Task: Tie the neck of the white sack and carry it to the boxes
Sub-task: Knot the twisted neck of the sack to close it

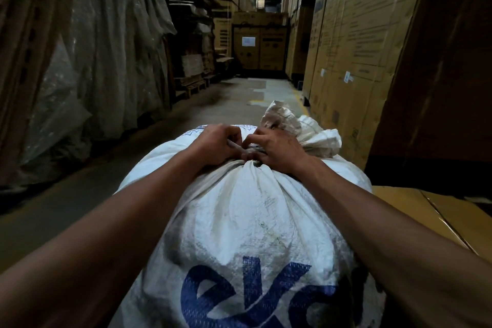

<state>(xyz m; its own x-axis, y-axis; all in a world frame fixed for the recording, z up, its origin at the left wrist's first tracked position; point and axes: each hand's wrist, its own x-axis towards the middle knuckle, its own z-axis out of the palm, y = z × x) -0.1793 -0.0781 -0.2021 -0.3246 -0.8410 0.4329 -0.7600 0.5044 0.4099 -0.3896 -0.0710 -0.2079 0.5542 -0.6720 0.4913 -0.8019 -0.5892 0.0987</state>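
Observation:
A full white woven sack point(247, 221) with blue lettering fills the lower middle of the head view. Its neck point(250, 163) is gathered into a tight bunch, and the loose top flap point(298, 127) spills out beyond it to the right. My left hand point(215, 145) and my right hand point(277, 147) meet at the neck, fingers curled around a thin grey tie point(246, 151) wound there. Both forearms stretch over the sack. The knot itself is hidden under my fingers.
Tall stacked cardboard boxes point(354, 42) line the right of a narrow aisle; plastic-wrapped goods point(87, 48) and pallets line the left. More boxes point(259, 48) close the far end. A flat carton point(439, 215) lies beside the sack at right. The concrete floor point(226, 103) runs ahead.

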